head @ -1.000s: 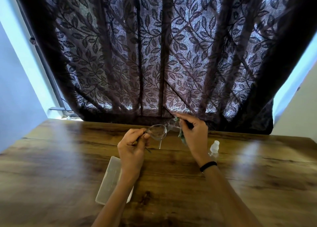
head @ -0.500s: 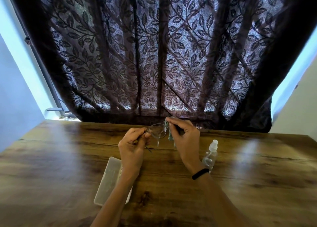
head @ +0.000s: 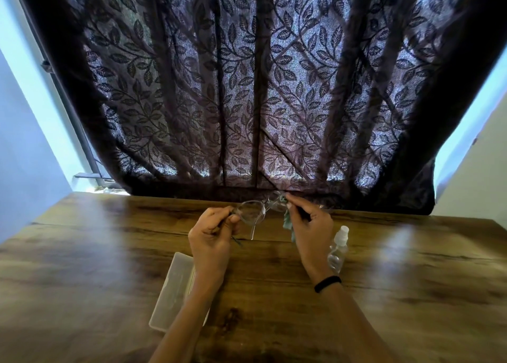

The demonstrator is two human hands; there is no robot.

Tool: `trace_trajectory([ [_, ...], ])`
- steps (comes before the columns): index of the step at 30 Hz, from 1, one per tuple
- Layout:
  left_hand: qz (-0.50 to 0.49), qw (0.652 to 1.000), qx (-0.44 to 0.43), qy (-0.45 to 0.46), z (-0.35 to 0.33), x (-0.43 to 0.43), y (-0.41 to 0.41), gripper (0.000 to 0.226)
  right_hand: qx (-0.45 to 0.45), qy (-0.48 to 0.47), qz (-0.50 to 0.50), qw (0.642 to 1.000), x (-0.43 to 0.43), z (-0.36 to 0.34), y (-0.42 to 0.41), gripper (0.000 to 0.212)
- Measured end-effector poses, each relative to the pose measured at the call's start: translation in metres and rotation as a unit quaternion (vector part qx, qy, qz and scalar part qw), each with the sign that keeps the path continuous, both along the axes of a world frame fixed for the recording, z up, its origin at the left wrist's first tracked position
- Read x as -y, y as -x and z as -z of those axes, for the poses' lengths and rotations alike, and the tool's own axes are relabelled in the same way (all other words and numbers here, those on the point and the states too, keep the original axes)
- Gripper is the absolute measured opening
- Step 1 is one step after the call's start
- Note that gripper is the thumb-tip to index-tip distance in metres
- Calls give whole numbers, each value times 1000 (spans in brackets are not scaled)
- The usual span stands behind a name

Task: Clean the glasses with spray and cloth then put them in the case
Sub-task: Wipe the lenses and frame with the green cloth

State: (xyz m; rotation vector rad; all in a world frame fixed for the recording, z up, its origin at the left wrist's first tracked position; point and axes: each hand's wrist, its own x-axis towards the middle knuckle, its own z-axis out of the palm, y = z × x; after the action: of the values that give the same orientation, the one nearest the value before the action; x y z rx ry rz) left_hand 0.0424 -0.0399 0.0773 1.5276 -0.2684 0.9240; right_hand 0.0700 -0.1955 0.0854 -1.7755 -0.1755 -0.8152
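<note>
Looks like this is mid-wipe, the cloth part of the job, with the boxing-up not yet done. Furthest left, below and to the left of the glasses, the translucent white rectangular plastic case [head: 175,291] lies flat on the brown wood-grain table [head: 82,253], partly under the left forearm. I can't tell from here whether its lid is open or closed. Next over, the left hand [head: 210,239] pinches the clear-lensed, thin-framed glasses [head: 251,211] at their left end, thumb and fingers curled in by the hinge. It holds them up off the table in front of the dark leaf-patterned lace curtain [head: 247,88]. One temple arm hangs down, so the glasses aren't folded. At the right lens, the right hand [head: 311,232] pinches a small pale green cleaning cloth [head: 288,224] onto the glass, and the rest of the cloth dangles below the lens. Right of and below the glasses, beside the right wrist, the small clear plastic spray bottle with a white cap [head: 338,248] stands upright on the table, untouched. My read is that the right lens is getting rubbed and the left one likely comes next. That means swapping grip ends without thumbing the clean glass. After that, fold both arms in, open the case if it's shut, and lay the glasses inside.
</note>
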Motion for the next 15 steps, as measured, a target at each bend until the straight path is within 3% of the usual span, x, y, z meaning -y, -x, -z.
trace_trajectory([
  [6,-9,1000,-10,1,1,-1,-1,24,28,9,-41,999,-15,1,16,29],
  [10,-23,1000,-1,-12,2,-1,0,25,-1,-64,-131,989,-21,-3,23,27],
  [15,-16,1000,-11,24,-1,-7,1,29,-140,-291,-284,903,-11,-7,23,23],
])
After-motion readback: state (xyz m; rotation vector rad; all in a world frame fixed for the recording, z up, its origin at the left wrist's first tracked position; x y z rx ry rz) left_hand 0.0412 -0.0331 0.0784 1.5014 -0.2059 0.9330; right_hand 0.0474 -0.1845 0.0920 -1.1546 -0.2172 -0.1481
